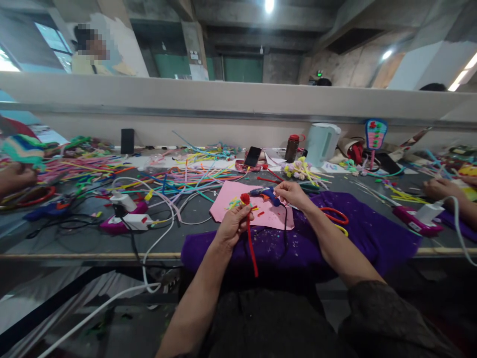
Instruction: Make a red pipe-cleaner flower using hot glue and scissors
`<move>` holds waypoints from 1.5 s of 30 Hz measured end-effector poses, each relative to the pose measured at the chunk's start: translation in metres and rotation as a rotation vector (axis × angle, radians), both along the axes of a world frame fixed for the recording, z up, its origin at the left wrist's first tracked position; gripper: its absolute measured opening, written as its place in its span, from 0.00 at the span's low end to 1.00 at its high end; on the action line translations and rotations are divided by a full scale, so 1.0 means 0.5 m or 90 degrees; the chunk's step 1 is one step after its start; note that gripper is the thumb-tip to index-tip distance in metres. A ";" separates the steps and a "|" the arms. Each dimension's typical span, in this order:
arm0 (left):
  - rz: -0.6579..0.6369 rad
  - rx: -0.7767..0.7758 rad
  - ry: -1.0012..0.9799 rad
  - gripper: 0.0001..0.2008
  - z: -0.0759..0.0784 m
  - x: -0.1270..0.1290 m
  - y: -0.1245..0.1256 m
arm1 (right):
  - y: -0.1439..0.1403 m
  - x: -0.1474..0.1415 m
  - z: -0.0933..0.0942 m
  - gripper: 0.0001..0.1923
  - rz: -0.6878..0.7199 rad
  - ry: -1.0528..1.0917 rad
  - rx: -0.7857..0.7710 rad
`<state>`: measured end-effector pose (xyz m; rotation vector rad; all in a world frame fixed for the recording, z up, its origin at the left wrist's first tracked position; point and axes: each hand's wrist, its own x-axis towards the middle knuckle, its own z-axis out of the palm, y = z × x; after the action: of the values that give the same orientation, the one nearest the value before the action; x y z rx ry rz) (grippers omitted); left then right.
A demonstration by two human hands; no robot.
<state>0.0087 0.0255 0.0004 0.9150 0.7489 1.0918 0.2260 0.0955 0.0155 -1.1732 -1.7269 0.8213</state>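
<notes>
My left hand (pixel 234 223) is closed around a red pipe cleaner flower (pixel 245 199), its small fuzzy head standing above the fingers. A red stem (pixel 252 251) hangs down from this hand. Just right of the flower, a blue glue gun (pixel 270 195) with orange on it points its nozzle leftward, towards the red head. My right hand (pixel 291 194) is closed at the gun's rear end. Whether nozzle and flower touch is too small to tell. Beneath both lies a pink sheet (pixel 223 196) with small coloured cuttings, partly over a purple cloth (pixel 367 223).
Bundles of pipe cleaners (pixel 194 174) cover the table's back. White cables run from a power strip (pixel 126 222) on the left; another power strip (pixel 417 221) sits right. A kettle (pixel 321 144), bottle (pixel 293 148) and phone (pixel 253 156) stand behind. Co-workers' hands show at both sides.
</notes>
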 end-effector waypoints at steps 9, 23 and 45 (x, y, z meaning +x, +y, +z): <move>-0.001 0.003 -0.004 0.14 -0.001 -0.001 -0.001 | 0.013 0.015 -0.012 0.05 -0.044 -0.078 0.072; 0.002 0.007 0.003 0.15 0.001 0.001 -0.003 | 0.025 0.015 -0.011 0.12 -0.074 -0.201 0.100; 0.002 -0.032 -0.111 0.12 -0.009 -0.012 0.005 | 0.055 -0.008 -0.034 0.12 -0.060 -0.262 -0.084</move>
<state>0.0025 0.0281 -0.0041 0.7661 0.6316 1.1344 0.2218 0.1230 -0.0014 -1.5866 -1.9487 0.6774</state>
